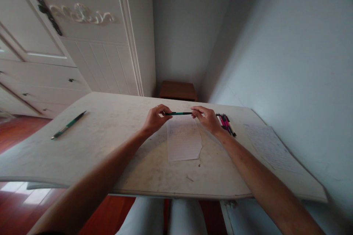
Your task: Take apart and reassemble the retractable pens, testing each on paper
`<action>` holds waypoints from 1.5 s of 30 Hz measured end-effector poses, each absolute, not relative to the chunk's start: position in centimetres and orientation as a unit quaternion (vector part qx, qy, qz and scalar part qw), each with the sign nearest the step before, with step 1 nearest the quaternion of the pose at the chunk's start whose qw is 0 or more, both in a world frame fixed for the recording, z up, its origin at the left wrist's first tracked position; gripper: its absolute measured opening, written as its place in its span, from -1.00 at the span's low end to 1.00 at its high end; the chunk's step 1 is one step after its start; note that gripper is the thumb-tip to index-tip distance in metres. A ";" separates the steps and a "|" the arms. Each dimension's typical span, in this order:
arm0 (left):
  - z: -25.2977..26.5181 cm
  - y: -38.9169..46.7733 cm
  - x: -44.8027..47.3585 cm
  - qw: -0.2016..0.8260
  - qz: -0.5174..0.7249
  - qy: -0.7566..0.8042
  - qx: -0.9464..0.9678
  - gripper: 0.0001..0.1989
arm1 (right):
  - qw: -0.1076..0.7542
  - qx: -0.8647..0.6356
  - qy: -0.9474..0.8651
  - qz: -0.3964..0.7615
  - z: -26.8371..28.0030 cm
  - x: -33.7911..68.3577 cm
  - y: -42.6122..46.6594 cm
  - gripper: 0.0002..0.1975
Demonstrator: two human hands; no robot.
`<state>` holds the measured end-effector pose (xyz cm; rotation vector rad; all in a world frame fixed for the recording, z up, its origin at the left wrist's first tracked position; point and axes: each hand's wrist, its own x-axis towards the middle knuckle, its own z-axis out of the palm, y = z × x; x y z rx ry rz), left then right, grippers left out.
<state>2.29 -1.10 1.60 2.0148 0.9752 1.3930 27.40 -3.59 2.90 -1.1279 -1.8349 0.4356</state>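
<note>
A green and black pen (182,113) is held level between my two hands, above the top part of a lined sheet of paper (184,141). My left hand (156,118) pinches its left end between thumb and fingers. At the other end, the fingertips of my right hand (206,118) close on the dark tip. The paper lies flat, with a torn lower right edge and faint writing near its top. Just right of my right hand, several pens (226,124) in pink, black and other colours lie together, partly hidden by the hand.
Another green pen (68,125) lies at the table's left. A written-on sheet (270,145) rests at the right, near the wall (298,62). Beyond the white table (143,176) stand a white cabinet (110,66) and a small brown wooden piece of furniture (178,90).
</note>
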 end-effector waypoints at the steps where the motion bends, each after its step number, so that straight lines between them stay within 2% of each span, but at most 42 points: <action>1: 1.7 -1.2 2.3 0.242 0.512 0.352 0.745 -0.90 | 0.454 -0.455 -0.743 0.186 2.9 27.3 -3.6 -0.68; 5: 2.0 -1.4 2.4 0.222 0.496 0.353 0.762 -0.88 | 0.479 -0.448 -0.723 0.219 3.0 26.8 -3.7 -0.64; 10: 2.3 -1.8 2.6 0.267 0.476 0.385 0.744 -0.50 | 0.510 -0.452 -0.688 0.249 2.9 26.4 -3.7 -0.62; 14: 2.7 -2.0 2.4 0.274 0.422 0.424 0.753 -0.65 | 0.518 -0.456 -0.681 0.244 2.8 26.4 -3.7 -0.62; 17: 2.8 -1.9 2.3 0.279 0.382 0.435 0.766 -0.50 | 0.522 -0.460 -0.681 0.227 2.9 26.4 -3.8 -0.62; 18: 2.8 -1.8 2.2 0.284 0.379 0.433 0.767 -0.51 | 0.524 -0.460 -0.680 0.226 3.0 26.4 -3.8 -0.62; 22: 2.7 -1.5 2.2 0.302 0.424 0.398 0.756 -0.78 | 0.531 -0.460 -0.674 0.228 3.2 26.5 -3.9 -0.63; 26: 2.5 -1.5 2.4 0.306 0.465 0.374 0.742 -0.52 | 0.531 -0.464 -0.671 0.230 3.2 26.6 -3.8 -0.63; 28: 2.4 -1.6 2.5 0.301 0.470 0.388 0.734 -0.49 | 0.532 -0.464 -0.669 0.230 3.2 26.5 -3.8 -0.63; 31: 2.3 -1.5 2.5 0.280 0.457 0.422 0.731 -0.67 | 0.539 -0.460 -0.666 0.233 3.2 26.4 -3.8 -0.65; 35: 2.1 -1.2 2.2 0.271 0.403 0.417 0.768 -0.60 | 0.552 -0.455 -0.659 0.232 3.1 26.5 -3.7 -0.66; 38: 2.0 -1.1 2.2 0.285 0.431 0.393 0.760 -0.78 | 0.554 -0.455 -0.659 0.226 3.1 26.6 -3.6 -0.66; 43: 2.1 -1.5 2.4 0.337 0.468 0.383 0.721 -0.32 | 0.547 -0.461 -0.661 0.225 3.0 26.6 -3.7 -0.66; 45: 2.2 -1.7 2.5 0.351 0.459 0.395 0.714 -0.36 | 0.547 -0.461 -0.661 0.225 3.0 26.5 -3.7 -0.66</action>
